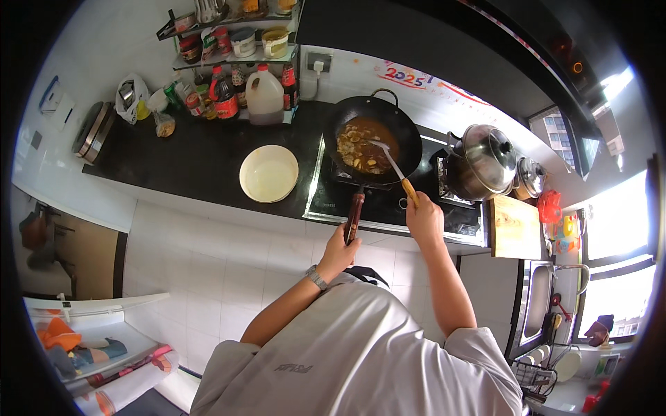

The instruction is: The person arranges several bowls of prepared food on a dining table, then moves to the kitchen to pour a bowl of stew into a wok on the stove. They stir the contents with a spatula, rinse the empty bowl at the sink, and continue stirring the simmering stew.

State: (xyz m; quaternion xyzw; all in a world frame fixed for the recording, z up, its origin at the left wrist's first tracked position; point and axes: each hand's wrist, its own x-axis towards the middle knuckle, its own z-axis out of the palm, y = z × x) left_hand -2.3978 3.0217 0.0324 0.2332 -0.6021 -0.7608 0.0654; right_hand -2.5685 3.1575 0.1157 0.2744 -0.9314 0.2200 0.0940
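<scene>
A black wok (pixel 409 139) sits on the gas stove, holding brown sauce with chunks of food (pixel 362 149). Its dark wooden handle (pixel 356 208) points toward me, and my left hand (pixel 340 251) is closed around the handle's near end. In my right hand (pixel 424 220) is a spatula (pixel 408 188) with a light wooden grip; its metal blade rests in the food at the wok's right side. To the left of the stove, a cream-coloured bowl (pixel 269 175) stands on the black counter with no food seen inside.
Right of the wok, a large lidded steel pot (pixel 482 163) occupies another burner, with a smaller pot (pixel 531 178) behind it. A wooden cutting board (pixel 515 227) lies beside the sink (pixel 536 299). Bottles, among them a large plastic jug (pixel 266 97), line the back wall below shelves of jars.
</scene>
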